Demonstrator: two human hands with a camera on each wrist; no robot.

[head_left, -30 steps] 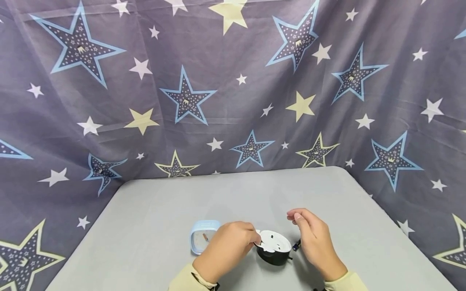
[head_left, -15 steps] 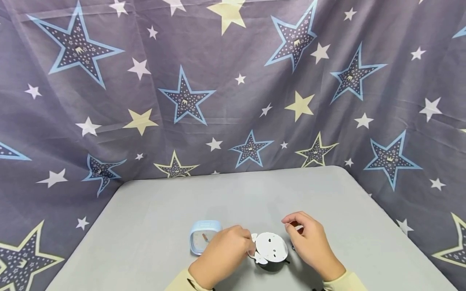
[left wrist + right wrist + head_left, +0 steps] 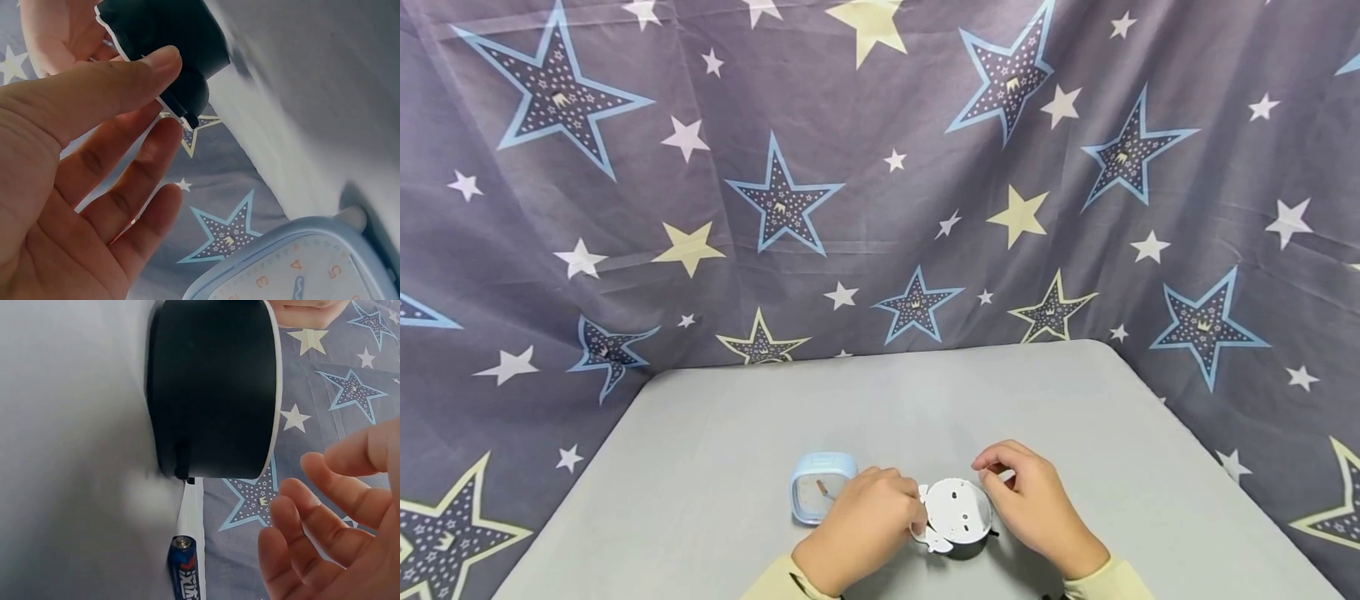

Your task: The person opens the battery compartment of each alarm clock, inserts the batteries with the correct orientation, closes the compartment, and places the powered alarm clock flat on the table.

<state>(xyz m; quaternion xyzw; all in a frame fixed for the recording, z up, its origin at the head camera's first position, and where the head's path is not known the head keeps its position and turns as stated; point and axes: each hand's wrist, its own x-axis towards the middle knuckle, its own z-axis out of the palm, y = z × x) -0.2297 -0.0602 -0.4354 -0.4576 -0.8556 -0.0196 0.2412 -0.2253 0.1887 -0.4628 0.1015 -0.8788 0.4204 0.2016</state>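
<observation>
My left hand (image 3: 871,521) pinches the left edge of a round black-bodied thing (image 3: 212,387) between thumb and fingers. Its white front plate (image 3: 957,510) faces up toward the head camera, with ear-like bits at the left and small dark marks like an animal's face. In the left wrist view, the thumb presses the dark back side and the lower fingers are spread off it. Just right of the plate, my right hand (image 3: 1033,508) hovers with loosely bent fingers; the right wrist view shows these fingers (image 3: 300,497) apart from the thing, holding nothing.
A pale blue alarm clock (image 3: 822,489) stands on the grey table (image 3: 737,450), left of my left hand. In the right wrist view a blue battery (image 3: 184,569) lies on the table near the black body. A star-patterned curtain (image 3: 850,167) hangs behind the table.
My left hand has tilted the black-bodied thing so its white front turns more toward the head camera. My right hand has moved left, nearer to it, over where the battery showed.
</observation>
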